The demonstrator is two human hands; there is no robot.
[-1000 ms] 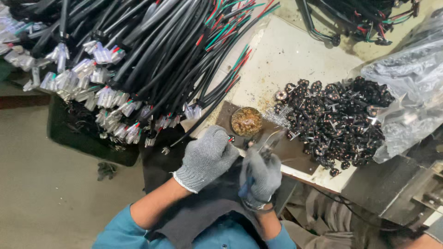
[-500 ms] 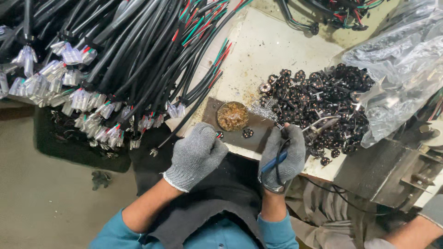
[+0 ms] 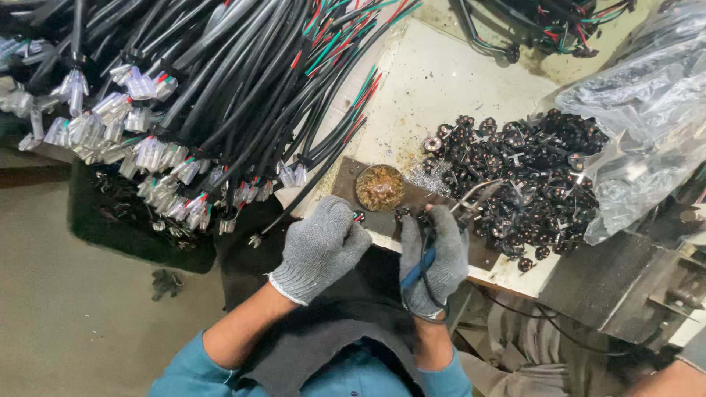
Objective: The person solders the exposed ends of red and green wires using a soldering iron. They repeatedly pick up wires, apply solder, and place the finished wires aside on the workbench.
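We've got both grey knit gloves on: our left hand (image 3: 321, 246) is curled tight on the end of a black cable with coloured wires (image 3: 358, 216), and our right hand (image 3: 434, 257) is wrapped around a blue-handled soldering iron (image 3: 441, 239), tip aimed at the dark metal work plate (image 3: 412, 209). The cable end sits just left of the round tin of brown flux paste (image 3: 380, 187). Looks like a small black connector (image 3: 403, 214) sits between our hands, hard to be sure though. Biggest risk: the hot tip slips and scorches a glove or melts insulation, since everything's so cramped. The big bundle of black cables (image 3: 220, 95) hangs right over the plate, and the heap of black plug parts (image 3: 529, 184) spilling from the clear plastic bag (image 3: 647, 125) crowds our right side.
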